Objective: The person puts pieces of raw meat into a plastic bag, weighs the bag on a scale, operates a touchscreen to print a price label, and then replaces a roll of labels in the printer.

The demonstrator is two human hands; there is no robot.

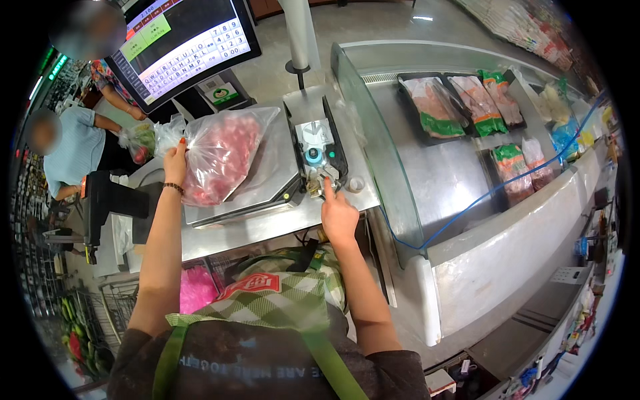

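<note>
My left hand (175,164) grips the gathered neck of a clear plastic bag of raw red meat (227,155). The bag rests on the steel platform of a weighing scale (270,185). To its right is a bagging tape sealer or label printer unit (313,142), with a round turquoise part and a metal mechanism at its near end. The index finger of my right hand (340,216) is stretched out onto or just over that mechanism, its other fingers curled; no held thing is visible there. Above the bag, the scale's touchscreen (187,55) shows a keyboard.
A glass-sided display case (440,175) on the right holds trays of packed meat (432,107), and a blue cord (480,200) crosses it. Two people stand beyond the counter; one holds a bag of produce (139,142). A black device (112,202) stands left of my forearm.
</note>
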